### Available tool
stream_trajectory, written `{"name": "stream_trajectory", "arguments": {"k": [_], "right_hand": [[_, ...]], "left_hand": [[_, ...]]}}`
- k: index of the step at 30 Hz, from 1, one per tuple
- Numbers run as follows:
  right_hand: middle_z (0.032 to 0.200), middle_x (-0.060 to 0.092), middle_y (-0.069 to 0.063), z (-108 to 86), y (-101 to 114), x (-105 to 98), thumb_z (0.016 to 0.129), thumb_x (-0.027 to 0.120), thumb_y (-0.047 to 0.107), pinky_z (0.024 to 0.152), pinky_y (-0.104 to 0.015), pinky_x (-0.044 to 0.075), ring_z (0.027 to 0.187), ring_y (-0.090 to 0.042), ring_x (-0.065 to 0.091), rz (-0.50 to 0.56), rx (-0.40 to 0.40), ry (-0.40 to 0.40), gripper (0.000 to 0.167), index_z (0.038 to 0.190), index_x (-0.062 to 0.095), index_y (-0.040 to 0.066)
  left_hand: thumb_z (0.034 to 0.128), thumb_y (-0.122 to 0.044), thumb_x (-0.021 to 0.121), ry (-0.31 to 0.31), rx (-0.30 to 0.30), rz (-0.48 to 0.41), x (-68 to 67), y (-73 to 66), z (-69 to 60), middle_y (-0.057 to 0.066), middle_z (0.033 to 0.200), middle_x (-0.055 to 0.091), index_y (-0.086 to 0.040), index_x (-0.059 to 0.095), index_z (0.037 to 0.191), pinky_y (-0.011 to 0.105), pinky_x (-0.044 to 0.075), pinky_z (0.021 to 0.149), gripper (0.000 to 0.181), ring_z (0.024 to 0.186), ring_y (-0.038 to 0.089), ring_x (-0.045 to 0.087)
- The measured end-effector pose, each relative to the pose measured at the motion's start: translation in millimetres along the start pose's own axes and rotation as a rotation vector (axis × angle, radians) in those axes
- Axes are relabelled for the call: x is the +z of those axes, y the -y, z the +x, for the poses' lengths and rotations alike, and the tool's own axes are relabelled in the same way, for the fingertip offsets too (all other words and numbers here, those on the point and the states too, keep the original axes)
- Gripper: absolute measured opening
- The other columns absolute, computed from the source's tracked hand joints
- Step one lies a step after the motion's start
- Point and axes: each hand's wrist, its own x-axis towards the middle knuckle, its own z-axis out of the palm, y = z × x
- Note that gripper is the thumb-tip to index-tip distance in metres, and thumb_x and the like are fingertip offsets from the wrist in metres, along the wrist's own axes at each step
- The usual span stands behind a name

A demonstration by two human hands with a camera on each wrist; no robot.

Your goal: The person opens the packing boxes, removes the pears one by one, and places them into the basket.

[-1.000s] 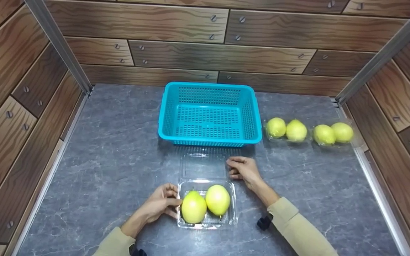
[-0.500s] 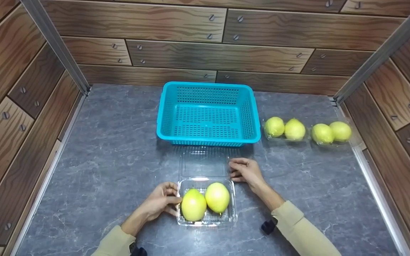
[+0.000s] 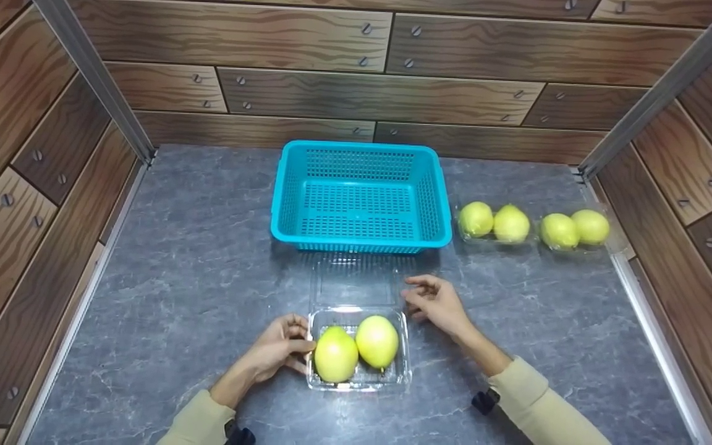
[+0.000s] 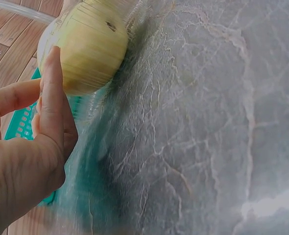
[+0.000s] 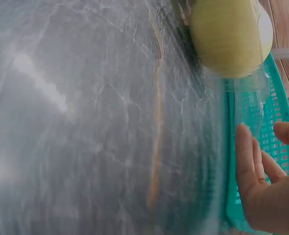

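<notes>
A clear plastic clamshell container (image 3: 359,386) lies with its lid (image 3: 356,281) folded back on the far side. Two yellow-green pears (image 3: 336,355) sit side by side in its base; one pear (image 4: 93,54) shows large in the left wrist view. My left hand (image 3: 275,349) holds the base by its left edge, thumb at the rim and fingers along the outer wall. Just right of the lid, my right hand (image 3: 439,306) hovers with thumb and fingers apart and holds nothing. In the right wrist view, that hand (image 5: 269,183) has its fingers extended near the clear plastic.
A turquoise plastic basket (image 3: 362,241) with nothing in it stands behind the lid. To its right are two more clear containers, each with two pears (image 3: 512,224) (image 3: 560,232). Wood-patterned walls (image 3: 306,93) enclose the grey marbled tabletop (image 3: 195,259).
My right hand has moved slightly right, away from the lid's edge, and its fingers have parted. The left hand stays at the container's left side.
</notes>
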Motion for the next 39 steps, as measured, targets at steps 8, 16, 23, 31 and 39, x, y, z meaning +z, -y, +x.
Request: {"name": "stream_trajectory", "arguments": {"k": [8,16,23,31,39], "right_hand": [[0.113,0.072,-0.023,-19.2,18,-9,0.091,0.083,0.016,0.087,-0.045,0.066,0.100,-0.033,0.071,-0.377,-0.307,0.074,0.049,0.132,0.066,-0.004],[0.131,0.061,-0.014,-33.6,48,-21,0.084,0.087,0.021,0.103,-0.057,0.060,0.121,-0.036,0.062,-0.702,-0.470,0.276,0.070,0.147,0.058,0.010],[0.150,0.052,-0.013,-39.1,60,-23,0.083,0.089,0.029,0.108,-0.059,0.058,0.135,-0.035,0.057,-0.930,-0.587,0.404,0.081,0.153,0.052,0.014],[0.156,0.051,-0.016,-45.6,57,-10,0.078,0.091,0.040,0.116,-0.058,0.052,0.141,-0.034,0.054,-1.097,-0.810,0.427,0.085,0.152,0.053,0.020],[0.157,0.051,-0.013,-46.1,49,5,0.079,0.091,0.041,0.112,-0.053,0.056,0.140,-0.031,0.056,-1.160,-0.950,0.467,0.086,0.153,0.052,0.022]], "left_hand": [[0.0885,0.008,0.067,0.011,0.006,-0.003,0.0,-0.3,-0.1,0.002,0.086,0.057,0.000,0.047,0.111,0.030,0.067,0.057,0.032,0.076,0.015,0.060],[0.0890,0.009,0.068,0.013,0.001,-0.008,-0.3,-1.4,-0.7,0.003,0.088,0.058,0.002,0.047,0.112,0.030,0.067,0.059,0.032,0.076,0.015,0.061],[0.0887,0.008,0.068,0.014,0.000,0.002,-0.4,-2.3,-1.1,0.002,0.088,0.059,0.001,0.047,0.111,0.030,0.067,0.059,0.032,0.075,0.015,0.061],[0.0888,0.008,0.069,0.011,-0.007,0.015,0.5,-4.1,-1.0,0.003,0.087,0.059,0.001,0.047,0.112,0.030,0.067,0.058,0.032,0.074,0.015,0.062],[0.0884,0.007,0.069,0.022,-0.011,0.030,-1.2,-4.2,-0.8,0.003,0.089,0.058,0.003,0.047,0.115,0.030,0.067,0.059,0.035,0.075,0.016,0.062]]}}
